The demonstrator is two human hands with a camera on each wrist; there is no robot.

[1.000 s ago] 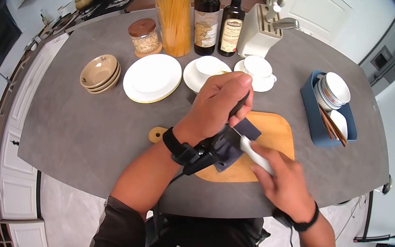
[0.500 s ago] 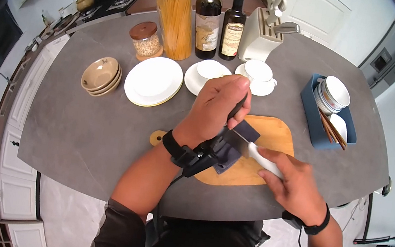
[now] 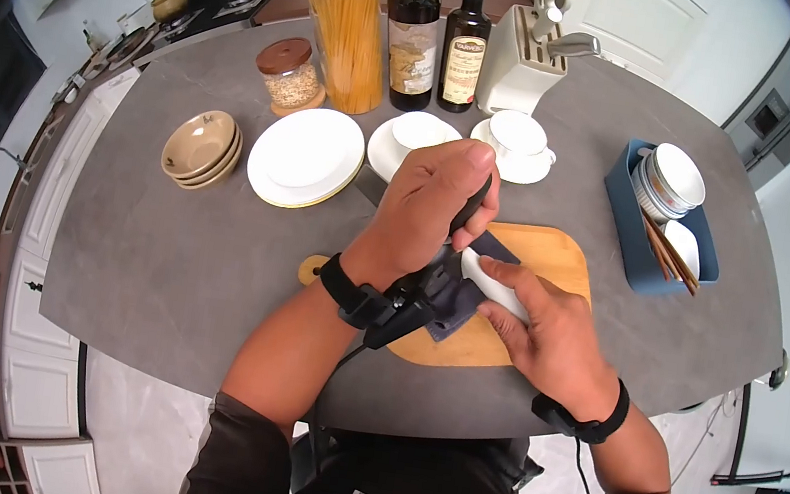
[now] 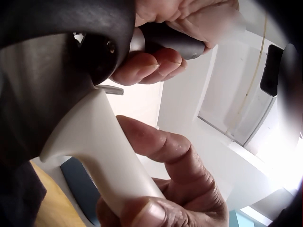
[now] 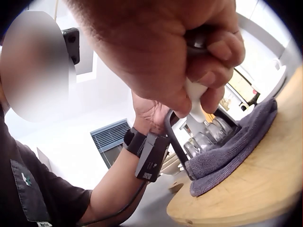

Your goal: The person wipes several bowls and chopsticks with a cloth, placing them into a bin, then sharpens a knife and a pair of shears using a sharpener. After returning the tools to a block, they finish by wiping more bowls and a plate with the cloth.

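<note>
Sharpening looks under way: the left hand grips the sharpener's dark handle on the cloth over the board, right hand curled round the knife's white handle; next, seemingly a steady pull through

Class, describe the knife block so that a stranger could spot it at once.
On the grey counter, look to the far edge, just right of the two dark bottles. The knife block is the pale, slanted box there, the only thing with scissor handles sticking out.
</note>
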